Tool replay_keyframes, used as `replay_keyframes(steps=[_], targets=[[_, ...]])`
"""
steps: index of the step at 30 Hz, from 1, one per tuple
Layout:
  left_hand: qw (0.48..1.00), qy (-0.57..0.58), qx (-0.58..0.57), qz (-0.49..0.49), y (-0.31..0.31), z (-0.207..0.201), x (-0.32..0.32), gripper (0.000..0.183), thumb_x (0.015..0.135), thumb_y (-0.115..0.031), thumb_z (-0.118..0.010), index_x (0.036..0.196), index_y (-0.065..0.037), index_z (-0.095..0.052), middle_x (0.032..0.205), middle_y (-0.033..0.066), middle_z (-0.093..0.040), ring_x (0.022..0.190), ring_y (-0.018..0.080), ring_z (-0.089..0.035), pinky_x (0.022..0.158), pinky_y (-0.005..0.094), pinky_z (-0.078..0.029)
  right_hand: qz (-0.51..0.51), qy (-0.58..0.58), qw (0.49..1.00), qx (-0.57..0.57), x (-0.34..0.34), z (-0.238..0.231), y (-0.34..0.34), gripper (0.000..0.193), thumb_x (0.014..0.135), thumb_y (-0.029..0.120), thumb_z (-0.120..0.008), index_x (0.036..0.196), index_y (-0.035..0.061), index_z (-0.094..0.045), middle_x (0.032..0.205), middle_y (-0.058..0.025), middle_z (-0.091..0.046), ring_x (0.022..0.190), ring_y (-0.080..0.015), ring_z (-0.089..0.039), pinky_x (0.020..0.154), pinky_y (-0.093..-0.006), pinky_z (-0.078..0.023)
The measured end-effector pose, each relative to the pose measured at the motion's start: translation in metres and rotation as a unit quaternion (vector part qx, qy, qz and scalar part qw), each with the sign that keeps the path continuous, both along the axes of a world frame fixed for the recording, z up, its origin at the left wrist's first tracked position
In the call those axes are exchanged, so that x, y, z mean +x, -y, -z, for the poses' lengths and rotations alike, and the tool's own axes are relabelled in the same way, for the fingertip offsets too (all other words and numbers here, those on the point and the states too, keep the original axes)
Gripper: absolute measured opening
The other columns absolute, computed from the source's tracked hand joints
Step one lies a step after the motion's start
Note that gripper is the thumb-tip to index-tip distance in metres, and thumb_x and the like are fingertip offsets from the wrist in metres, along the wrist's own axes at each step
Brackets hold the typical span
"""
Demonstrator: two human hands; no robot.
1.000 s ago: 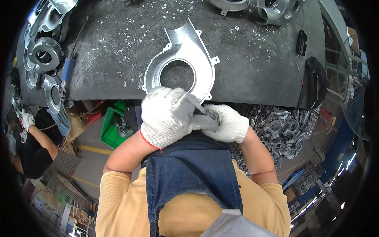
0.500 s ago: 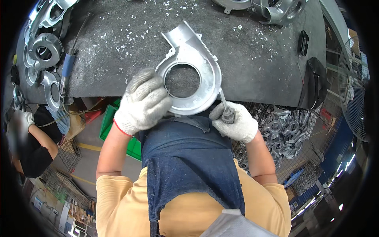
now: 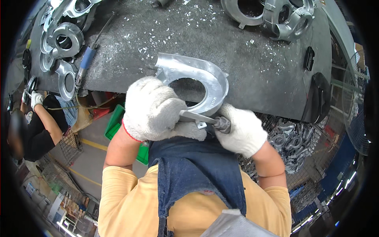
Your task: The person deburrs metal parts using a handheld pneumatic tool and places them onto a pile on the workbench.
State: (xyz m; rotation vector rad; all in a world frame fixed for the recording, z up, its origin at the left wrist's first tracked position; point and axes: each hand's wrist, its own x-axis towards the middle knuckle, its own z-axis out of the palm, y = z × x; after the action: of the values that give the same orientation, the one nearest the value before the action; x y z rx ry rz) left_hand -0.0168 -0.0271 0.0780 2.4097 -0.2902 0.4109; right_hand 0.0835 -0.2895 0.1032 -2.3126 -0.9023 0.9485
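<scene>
A silvery cast-metal blower housing, snail-shaped with a round hole, rests at the near edge of the dark bench. Its outlet now points left. My left hand, in a white knitted glove, is closed round the housing's near-left side, thumb stretched along the near rim. My gloved right hand grips a hand tool by its grey handle. The tool's flat metal blade points left across the housing's near rim, close to a small tab. Whether the blade touches the metal I cannot tell.
More housings are piled at the bench's left and back right. A blue-handled tool lies left, a black object right. Metal chips litter the bench. A wire bin of castings stands below right; a co-worker is at left.
The housing has turned counterclockwise, its outlet swinging from up to left. My left hand has moved onto its near side. The tool's blade has swung from upward to leftward over the near rim.
</scene>
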Motion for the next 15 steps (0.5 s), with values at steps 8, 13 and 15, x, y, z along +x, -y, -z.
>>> replay_keyframes(steps=[8,13,15], targets=[[0.988,-0.008,0.111,0.105,0.001,-0.012,0.012,0.053,0.046,-0.060,-0.093,0.073,-0.021,-0.069,0.074,-0.0007,-0.059,0.072,0.0273,-0.064,0.076,0.0449,-0.054,-0.178,-0.389,0.904,0.014,0.033,0.035,0.016,0.021,0.091,0.023,-0.076,0.109,0.0133,-0.078,0.092,-0.0158,-0.078,0.089,-0.0406,-0.076,0.078,-0.0468,-0.061],[0.989,0.014,0.109,0.104,0.001,-0.018,0.022,0.035,0.066,-0.048,-0.083,0.076,-0.019,-0.066,0.079,0.0002,-0.061,0.076,0.0246,-0.067,0.075,0.0441,-0.057,-0.290,-0.316,0.901,-0.070,0.040,0.019,0.020,0.025,0.088,0.019,-0.077,0.112,0.0107,-0.078,0.094,-0.0114,-0.082,0.091,-0.0332,-0.080,0.082,-0.0425,-0.063],[0.982,-0.001,0.148,0.120,0.003,-0.023,0.027,0.046,0.052,-0.057,-0.087,0.077,-0.021,-0.072,0.082,0.0008,-0.064,0.079,0.0281,-0.068,0.083,0.0470,-0.056,-0.140,-0.364,0.920,-0.029,0.048,0.015,0.031,0.027,0.087,0.018,-0.077,0.113,0.0121,-0.078,0.098,-0.0103,-0.083,0.093,-0.0324,-0.081,0.083,-0.0415,-0.064]])
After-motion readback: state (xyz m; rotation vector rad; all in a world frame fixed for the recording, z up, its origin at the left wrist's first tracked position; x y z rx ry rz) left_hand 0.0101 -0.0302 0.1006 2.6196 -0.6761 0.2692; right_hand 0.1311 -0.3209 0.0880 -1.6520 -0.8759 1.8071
